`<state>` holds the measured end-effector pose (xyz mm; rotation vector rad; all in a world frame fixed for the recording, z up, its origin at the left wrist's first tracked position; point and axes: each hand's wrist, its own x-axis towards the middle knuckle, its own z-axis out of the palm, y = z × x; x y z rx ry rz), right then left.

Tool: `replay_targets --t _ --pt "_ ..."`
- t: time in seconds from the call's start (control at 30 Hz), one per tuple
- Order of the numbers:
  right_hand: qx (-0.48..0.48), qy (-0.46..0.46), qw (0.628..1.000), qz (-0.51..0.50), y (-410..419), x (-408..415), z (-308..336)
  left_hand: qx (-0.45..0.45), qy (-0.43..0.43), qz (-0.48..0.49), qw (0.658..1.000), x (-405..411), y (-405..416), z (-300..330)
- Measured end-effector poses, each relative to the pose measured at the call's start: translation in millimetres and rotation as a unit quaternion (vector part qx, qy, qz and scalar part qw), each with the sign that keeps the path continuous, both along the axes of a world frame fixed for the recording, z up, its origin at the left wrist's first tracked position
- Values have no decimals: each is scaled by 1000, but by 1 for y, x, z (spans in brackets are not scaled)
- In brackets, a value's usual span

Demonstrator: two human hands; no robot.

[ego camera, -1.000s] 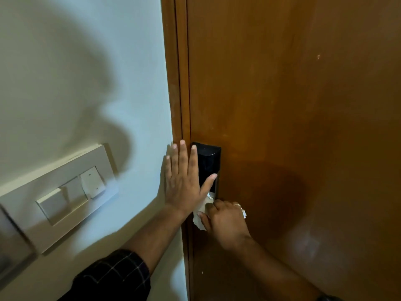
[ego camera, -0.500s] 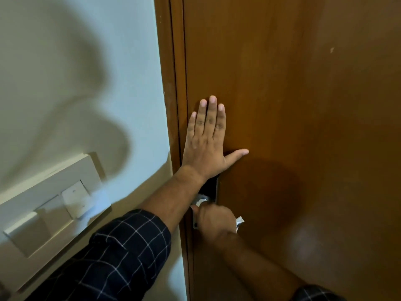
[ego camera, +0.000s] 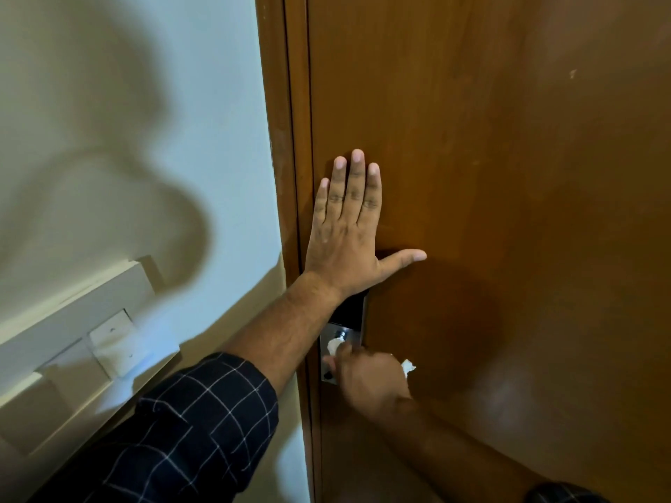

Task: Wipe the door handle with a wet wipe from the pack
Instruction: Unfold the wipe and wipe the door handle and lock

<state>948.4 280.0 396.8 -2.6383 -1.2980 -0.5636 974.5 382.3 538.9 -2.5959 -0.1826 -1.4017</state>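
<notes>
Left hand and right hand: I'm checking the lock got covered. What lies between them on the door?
In the head view, the black lock panel lies between left hand and right hand, which holds the wipe.

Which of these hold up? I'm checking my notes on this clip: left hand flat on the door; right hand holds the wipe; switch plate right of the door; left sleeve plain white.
1. The left hand lies flat on the wooden door. True.
2. The right hand holds the wet wipe at the door handle. True.
3. The switch plate is right of the door. False: it is on the wall to the left.
4. The left sleeve is plain white. False: dark with a light check.
</notes>
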Motion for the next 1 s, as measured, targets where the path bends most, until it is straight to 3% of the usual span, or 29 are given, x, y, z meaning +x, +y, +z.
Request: replay_targets --t 0.13,0.27,0.4,0.47,0.6,0.77,1.0 --pt "2 86 989 -121 30 -6 10 3 -5 1 1000 1 1 1" --pt "1 97 987 -131 32 -7 15 8 -5 12 1000 -1 -2 2" --pt "19 54 998 30 -2 2 2 16 -39 8 999 3 -4 20" --pt "-16 49 991 120 -30 16 0 41 -58 0 997 9 -2 36" --pt "-88 -4 982 166 -56 41 -3 70 -72 -1 995 18 2 38" --pt "-15 -2 997 73 -33 15 -2 67 -107 -2 992 28 3 31" --pt "-12 148 982 -118 30 -5 21 66 -116 -17 991 30 3 29"
